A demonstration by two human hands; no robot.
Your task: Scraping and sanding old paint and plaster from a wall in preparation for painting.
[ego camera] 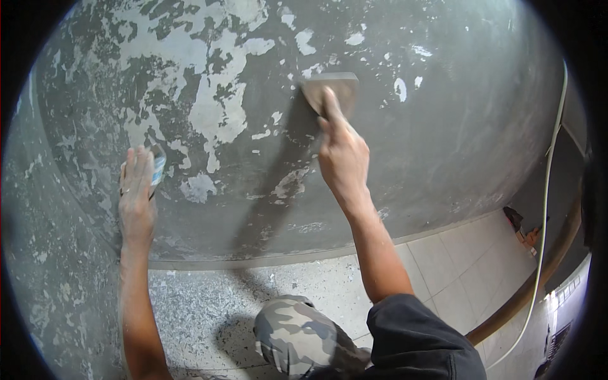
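My right hand [344,161] grips a broad putty knife [350,85], with the index finger stretched along it. The blade is up against a grey wall [427,156] that carries patchy remains of white coating [221,104]. Lower on the left, my left hand [137,209] is slightly blurred and close to the wall. Its fingers lie over a small tool [158,170] with a blue-and-white part and a dark edge at the top. Most of that tool is hidden behind the fingers, so its exact kind is unclear.
A second wall [61,266] meets this one at the left. Flakes and dust [199,294] cover the tiled floor [460,256] below. A rounded shape in camouflage cloth [294,332] is beneath my arms. On the right hang a pale cable [546,190] and a thick brown hose or pole [527,294].
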